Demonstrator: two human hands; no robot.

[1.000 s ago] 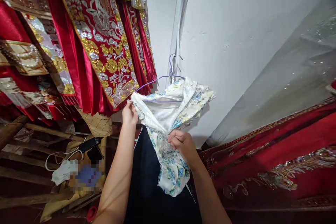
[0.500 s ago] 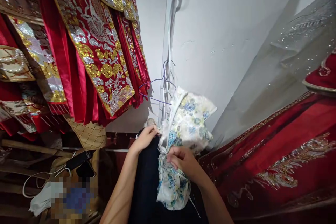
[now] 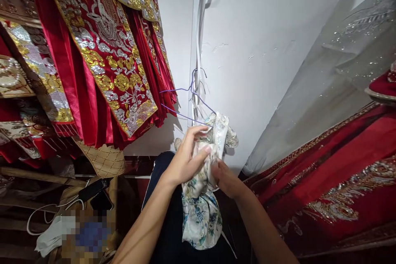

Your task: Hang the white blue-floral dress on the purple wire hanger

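Observation:
A white garment (image 3: 201, 222) with a blue, green and yellow floral print hangs bunched in front of my dark-clothed legs. My left hand (image 3: 185, 159) wraps around its upper part, thumb pressed to the cloth and fingers curled over the far side. Lower on the right, my right hand (image 3: 227, 179) closes on the gathered fabric; some of its fingertips are hidden in the folds. One arm of a purple wire hanger (image 3: 175, 89) runs into the top of the garment, near a pale band (image 3: 222, 130). The hanger's other arm sticks out bare to the left.
Red embroidered robes (image 3: 123, 82) hang at left, close to the hanger. A red beaded garment (image 3: 324, 165) and sheer sparkly fabric (image 3: 346, 66) fill the right. White straps (image 3: 199, 20) hang down the wall. At lower left, a wooden stand holds a phone (image 3: 102, 201) and cable.
My left hand has moved right and up from the garment's edge onto its upper part. The wide-spread upper cloth is now gathered narrower, and my right hand has shifted slightly right.

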